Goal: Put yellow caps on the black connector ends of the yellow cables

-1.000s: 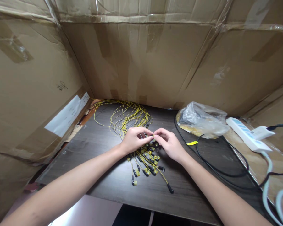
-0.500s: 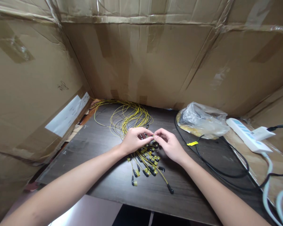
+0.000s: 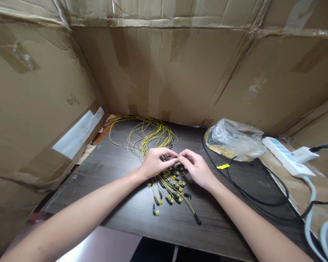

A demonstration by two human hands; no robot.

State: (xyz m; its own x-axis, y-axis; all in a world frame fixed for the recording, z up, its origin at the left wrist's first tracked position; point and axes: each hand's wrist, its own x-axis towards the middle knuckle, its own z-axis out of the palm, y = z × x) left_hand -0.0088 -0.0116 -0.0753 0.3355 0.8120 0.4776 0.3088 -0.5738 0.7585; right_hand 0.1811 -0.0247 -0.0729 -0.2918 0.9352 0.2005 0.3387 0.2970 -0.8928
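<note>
My left hand (image 3: 156, 162) is closed in a pinch above a bundle of yellow wires (image 3: 155, 136). Facing it, my right hand (image 3: 197, 168) also pinches, and the fingertips of both meet. Between them shows a sliver of a small black connector, mostly hidden by the fingers. Several more black connectors (image 3: 177, 199) lie spread on the dark table below the hands, many with small yellow tags (image 3: 160, 200). One black connector (image 3: 197, 219) lies apart from the others, nearer the table's front edge.
On the right are a clear plastic bag (image 3: 235, 140), a black cable (image 3: 251, 198) with a yellow label (image 3: 223, 166), and a white power strip (image 3: 287, 157). Cardboard walls (image 3: 164, 72) enclose the dark table (image 3: 120, 203) at the back and sides.
Almost nothing differs. Both hands keep their pinch at the same spot, with only a very slight shift of the right fingertips.
</note>
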